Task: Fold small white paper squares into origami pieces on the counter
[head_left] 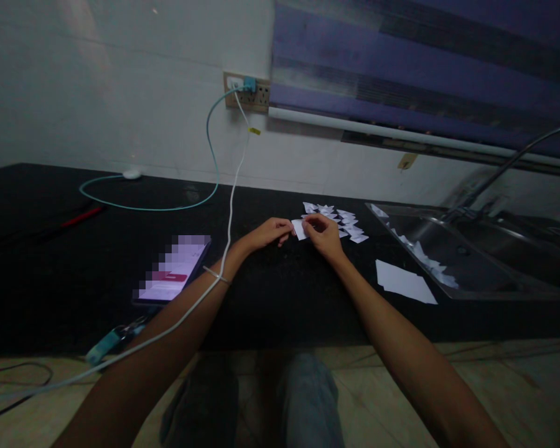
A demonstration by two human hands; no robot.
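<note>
A small piece of white paper [299,229] is held between my two hands above the black counter. My left hand [271,233] pinches its left edge, thumb and fingers together. On the other side, my right hand [324,234] grips the paper's upper right part with bent fingers. Just behind and beside my right hand lie several small folded white paper pieces [350,223] in rows, partly hidden by that hand. To the right is a stack of flat white paper sheets [404,281].
More folded papers [422,256] line the rim of the metal sink [485,283] at right. A phone [175,270] with a lit screen and keys [107,342] lie left. A white cable [231,205] crosses my left forearm from the wall socket [256,98].
</note>
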